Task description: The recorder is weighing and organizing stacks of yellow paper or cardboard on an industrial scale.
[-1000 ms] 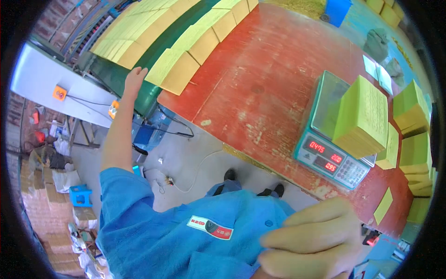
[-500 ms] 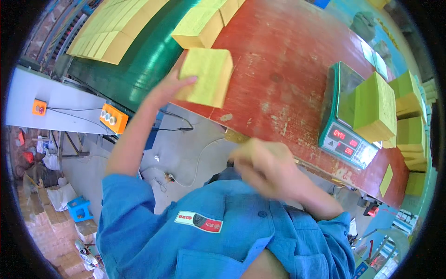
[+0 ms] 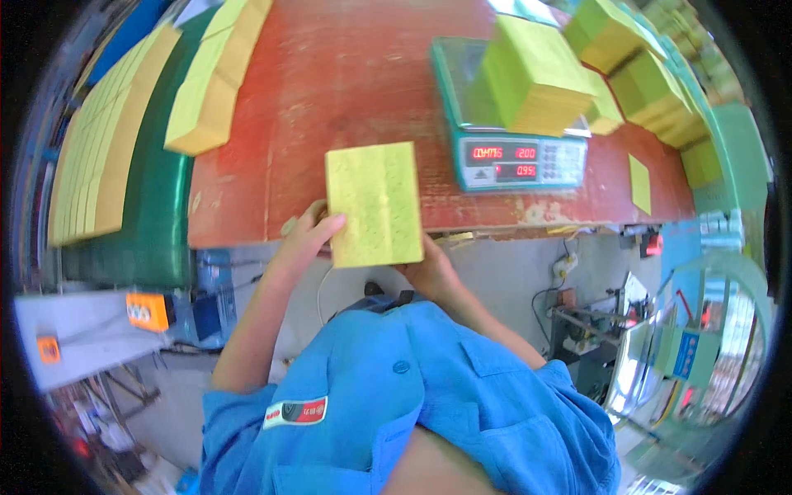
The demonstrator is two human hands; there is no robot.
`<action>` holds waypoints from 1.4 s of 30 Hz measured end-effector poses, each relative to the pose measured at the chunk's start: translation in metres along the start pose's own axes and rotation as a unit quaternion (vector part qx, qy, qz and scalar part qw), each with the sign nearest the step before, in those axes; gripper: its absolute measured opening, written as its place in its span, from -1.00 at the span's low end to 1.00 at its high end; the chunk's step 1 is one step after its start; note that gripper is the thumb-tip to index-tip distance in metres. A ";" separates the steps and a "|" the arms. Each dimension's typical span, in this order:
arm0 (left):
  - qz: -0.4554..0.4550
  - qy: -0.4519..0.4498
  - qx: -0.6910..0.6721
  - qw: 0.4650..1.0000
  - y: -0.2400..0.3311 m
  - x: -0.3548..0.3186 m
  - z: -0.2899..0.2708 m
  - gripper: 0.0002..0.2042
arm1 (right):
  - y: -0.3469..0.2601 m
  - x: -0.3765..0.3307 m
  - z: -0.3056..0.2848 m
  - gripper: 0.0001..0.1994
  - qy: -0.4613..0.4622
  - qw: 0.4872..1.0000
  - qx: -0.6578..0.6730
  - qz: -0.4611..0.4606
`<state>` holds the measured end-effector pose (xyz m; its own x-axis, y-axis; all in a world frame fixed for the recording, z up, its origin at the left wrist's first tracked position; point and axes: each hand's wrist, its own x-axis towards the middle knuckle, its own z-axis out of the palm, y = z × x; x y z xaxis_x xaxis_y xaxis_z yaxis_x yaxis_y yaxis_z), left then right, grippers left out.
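A block of stacked yellow paper sheets is held up in front of me, over the near edge of the red table. My left hand grips its left side, thumb on the front face and the other fingers partly behind. At the lower right corner my right hand holds the block from behind and below; most of its fingers are hidden. Another block of yellow paper rests on the teal digital scale, whose red display is lit.
The red table spreads ahead. Yellow blocks line its left edge, beside a green conveyor belt bearing more blocks. Several blocks stand right of the scale, near a loose yellow sheet. An orange button box sits lower left.
The view has swung right. The left hand has brought the paper block from beside the belt to in front of me, and the right hand has come up to its lower right corner.
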<state>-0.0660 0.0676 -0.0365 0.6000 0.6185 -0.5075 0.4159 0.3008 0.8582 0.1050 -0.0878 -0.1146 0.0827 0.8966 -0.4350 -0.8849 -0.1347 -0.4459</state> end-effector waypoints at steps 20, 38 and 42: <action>0.257 0.175 -0.107 0.944 0.148 -0.055 0.169 -0.52 | -0.256 -0.079 0.021 -0.51 -0.138 0.864 -0.455 -0.169; 0.161 0.020 -0.121 0.979 0.294 0.124 0.196 -0.25 | -0.450 0.004 -0.006 -0.76 -0.057 0.919 -0.356 -0.161; 0.151 0.024 -0.094 0.984 0.294 0.123 0.192 -0.22 | -0.443 0.000 -0.010 -0.76 -0.055 0.920 -0.350 -0.168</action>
<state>0.2619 0.0929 0.1388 0.6423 0.7322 -0.2266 0.0864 0.2245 0.9706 0.5015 -0.0318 0.0754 0.2167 0.9692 -0.1169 -0.3031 -0.0470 -0.9518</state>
